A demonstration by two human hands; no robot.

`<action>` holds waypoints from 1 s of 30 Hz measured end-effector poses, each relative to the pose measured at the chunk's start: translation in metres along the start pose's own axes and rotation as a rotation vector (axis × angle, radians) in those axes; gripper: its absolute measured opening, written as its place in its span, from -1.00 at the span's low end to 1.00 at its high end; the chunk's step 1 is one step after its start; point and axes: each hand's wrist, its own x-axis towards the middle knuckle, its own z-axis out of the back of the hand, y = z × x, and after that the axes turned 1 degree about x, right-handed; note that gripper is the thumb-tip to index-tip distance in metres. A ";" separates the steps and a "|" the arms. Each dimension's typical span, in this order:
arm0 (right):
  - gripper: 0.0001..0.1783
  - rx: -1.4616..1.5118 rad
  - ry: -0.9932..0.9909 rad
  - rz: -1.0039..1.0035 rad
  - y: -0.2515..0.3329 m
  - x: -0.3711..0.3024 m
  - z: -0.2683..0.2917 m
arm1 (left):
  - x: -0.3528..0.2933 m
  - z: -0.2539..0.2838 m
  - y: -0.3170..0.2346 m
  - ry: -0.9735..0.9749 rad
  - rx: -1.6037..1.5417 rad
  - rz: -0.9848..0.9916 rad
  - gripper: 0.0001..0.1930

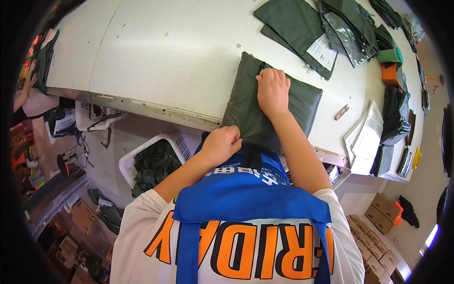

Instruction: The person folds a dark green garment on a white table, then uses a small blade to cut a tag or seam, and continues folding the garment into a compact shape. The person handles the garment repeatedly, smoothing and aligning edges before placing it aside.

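A folded dark green garment (246,106) lies at the near edge of a pale worktable (179,52), hanging slightly over the edge. My right hand (272,91) presses down on its top, fingers curled over a fold. At the garment's near corner by the table edge, my left hand (221,144) is closed in a fist, gripping the cloth. A blue apron over a white shirt fills the lower view.
More dark green garments, some in clear bags with paper tags (326,31), lie at the far right. A small cutter (341,112) and a stack of papers (365,137) sit right. A white basket of green cloth (153,163) stands below the table. Another person's arm (26,92) shows far left.
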 end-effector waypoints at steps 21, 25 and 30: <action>-0.37 -0.288 0.079 -0.305 -0.028 -0.050 0.051 | 0.079 0.023 -0.021 -0.279 0.352 -0.418 -0.46; -0.27 -0.394 0.242 -0.376 -0.030 -0.075 0.057 | 0.094 -0.006 -0.005 -0.137 0.567 -0.437 -0.25; -0.21 -0.420 0.281 -0.414 -0.025 -0.085 0.048 | 0.086 -0.023 0.005 -0.059 0.621 -0.385 -0.18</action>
